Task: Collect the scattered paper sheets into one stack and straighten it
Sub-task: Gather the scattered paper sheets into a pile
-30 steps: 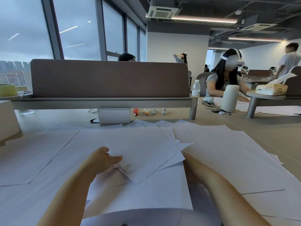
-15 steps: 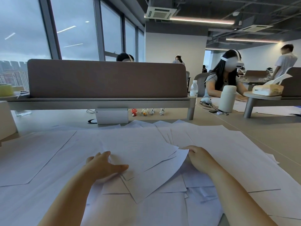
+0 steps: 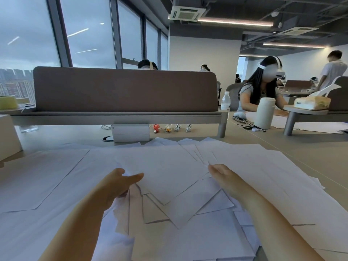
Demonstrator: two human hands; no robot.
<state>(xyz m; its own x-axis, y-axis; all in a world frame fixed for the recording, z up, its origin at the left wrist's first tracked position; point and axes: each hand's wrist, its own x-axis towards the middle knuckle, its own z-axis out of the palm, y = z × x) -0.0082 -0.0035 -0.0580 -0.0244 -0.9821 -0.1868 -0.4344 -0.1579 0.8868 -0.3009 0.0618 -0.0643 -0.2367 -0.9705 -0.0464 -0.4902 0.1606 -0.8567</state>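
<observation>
The thumb [image 3: 136,178] of the left hand [image 3: 115,186] lies on top of a loose fan of paper sheets [image 3: 169,178]. The rest of that hand is mostly hidden under the fan's left corner, so the hand pinches the paper. The fingers [image 3: 213,168] of the right hand [image 3: 225,175] are straight and held together, grasping nothing, and their edge touches the right side of the same fan. Both bare forearms reach in from the near edge.

The fan sits between the two hands, its sheets overlapping at different angles with corners pointing near. More white sheets spread beneath it and out to the left, right and far side, covering most of the near part of the light wooden table [image 3: 305,159].

Beyond the paper, a white box [image 3: 130,131] stands under a raised shelf with a brown divider panel [image 3: 124,89]. To the far right stand a water bottle [image 3: 225,100] and a white flask [image 3: 264,113], and a person wearing a headset [image 3: 261,85] sits at the table.
</observation>
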